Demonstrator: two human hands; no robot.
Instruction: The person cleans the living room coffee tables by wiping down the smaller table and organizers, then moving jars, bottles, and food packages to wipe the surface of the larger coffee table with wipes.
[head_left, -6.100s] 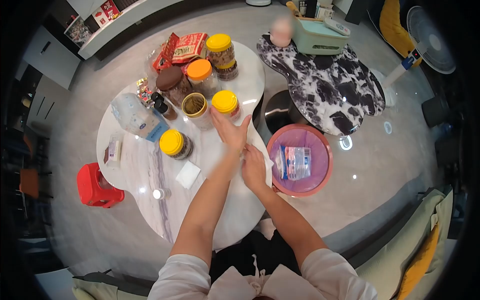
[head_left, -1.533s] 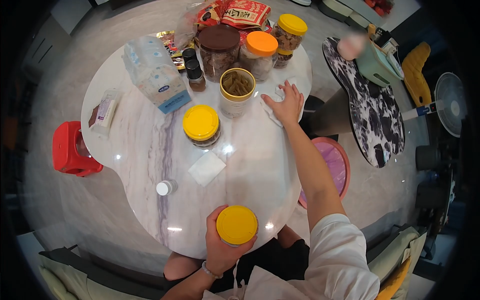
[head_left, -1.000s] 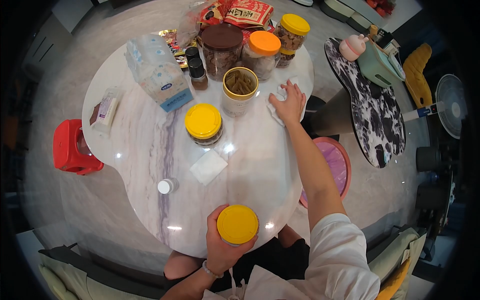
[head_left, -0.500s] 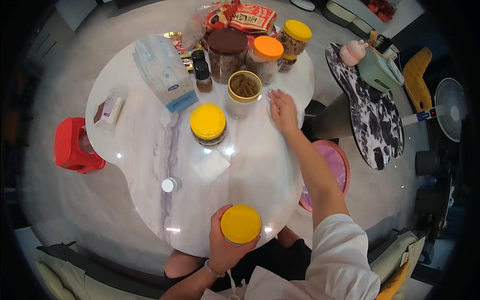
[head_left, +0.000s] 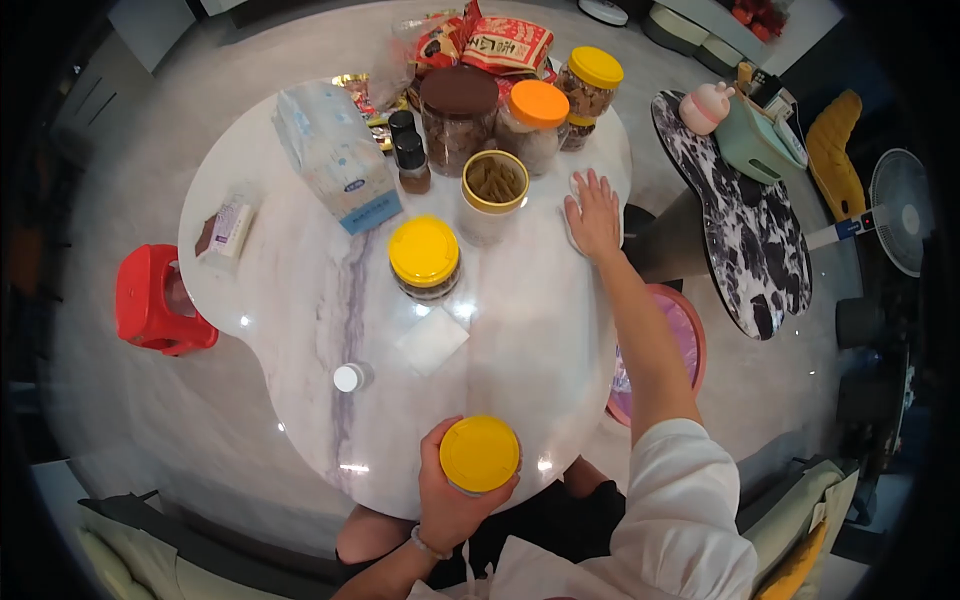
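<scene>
My left hand point(head_left: 452, 505) is wrapped round a jar with a yellow lid point(head_left: 480, 454) at the table's near edge. Out by the right edge, my right hand point(head_left: 595, 215) lies flat with its fingers spread, pressing on a white tissue point(head_left: 573, 240) mostly hidden beneath it. Left of that hand stands an open canister point(head_left: 492, 215) with a gold rim and brown sticks inside. Another yellow-lidded jar point(head_left: 424, 252) is nearer the middle, and a folded white tissue point(head_left: 434, 341) lies just in front of it.
The marble-patterned table point(head_left: 300, 270) also holds a small white-capped bottle point(head_left: 350, 377), a tissue pack point(head_left: 345, 165), a brown-lidded jar point(head_left: 458, 120), an orange-lidded jar point(head_left: 536, 108) and snack bags point(head_left: 508, 45). A red stool point(head_left: 160, 300) and a pink bin point(head_left: 690, 345) flank it.
My right hand has moved right, towards the table's edge, with the tissue under it, and its fingers have spread. My left hand keeps its hold on the jar. The view has shifted slightly.
</scene>
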